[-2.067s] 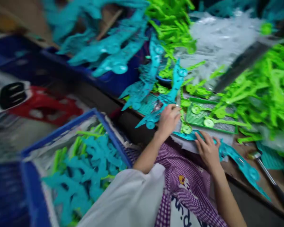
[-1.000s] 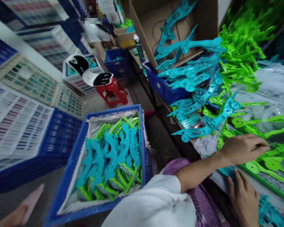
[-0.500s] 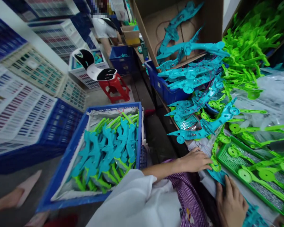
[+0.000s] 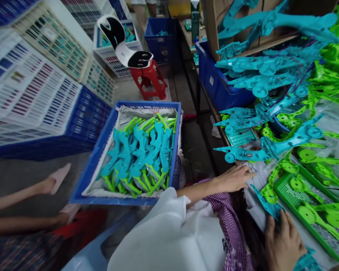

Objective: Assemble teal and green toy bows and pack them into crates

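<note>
One blue part is lying on a pale sheet, its pointed tip running out from under the right hand toward the left hand. The right hand is covering the middle of the part, thumb and fingers apart from each other; whether they are clamping or merely resting cannot be told. The left hand is extending over the sheet's far corner, fingers nearly together, just beside the tip; whether they are pinching anything cannot be told. A green arm is lying between the part and the green tray. A second blue part is lying beyond the left fingertips. For steady handling, the right hand should be bearing down lightly and evenly, keeping the part flat, while the left should be working clear of the tip and not dragging the arm across it.
</note>
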Available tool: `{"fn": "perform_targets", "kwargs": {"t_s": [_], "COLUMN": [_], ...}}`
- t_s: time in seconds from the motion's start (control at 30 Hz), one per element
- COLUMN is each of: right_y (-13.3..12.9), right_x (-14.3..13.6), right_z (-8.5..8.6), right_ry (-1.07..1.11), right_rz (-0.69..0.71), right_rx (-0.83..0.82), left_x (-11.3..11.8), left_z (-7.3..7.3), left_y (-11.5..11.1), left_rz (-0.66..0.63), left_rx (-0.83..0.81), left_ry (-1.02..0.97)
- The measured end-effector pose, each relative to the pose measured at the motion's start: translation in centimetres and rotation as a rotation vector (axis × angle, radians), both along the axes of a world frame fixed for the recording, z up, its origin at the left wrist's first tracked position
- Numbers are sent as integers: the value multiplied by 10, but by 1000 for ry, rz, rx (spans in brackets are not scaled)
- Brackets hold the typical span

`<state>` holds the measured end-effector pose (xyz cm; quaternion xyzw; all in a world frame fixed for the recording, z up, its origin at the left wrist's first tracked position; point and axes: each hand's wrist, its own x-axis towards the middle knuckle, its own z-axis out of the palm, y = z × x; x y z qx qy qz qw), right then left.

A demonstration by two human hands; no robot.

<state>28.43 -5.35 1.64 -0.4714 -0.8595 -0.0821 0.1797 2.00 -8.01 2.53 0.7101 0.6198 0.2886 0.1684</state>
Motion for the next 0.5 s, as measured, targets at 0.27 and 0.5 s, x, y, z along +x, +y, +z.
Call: {"fn": "perform_targets", "kwargs": {"t_s": [0.27,0.5], "right_y": [9,30], "right_x": [6,-35], "right_z": [17,78], "right_ry": [100,475], "right_rz": [89,-13], "right_rx": [-83,70], "left_x": [1,2], "left_z": [-7,4], "left_y": [8,11], "left_rz": [106,129], "left_rx": [-85,-158], "left_ry": [26,-5]}}
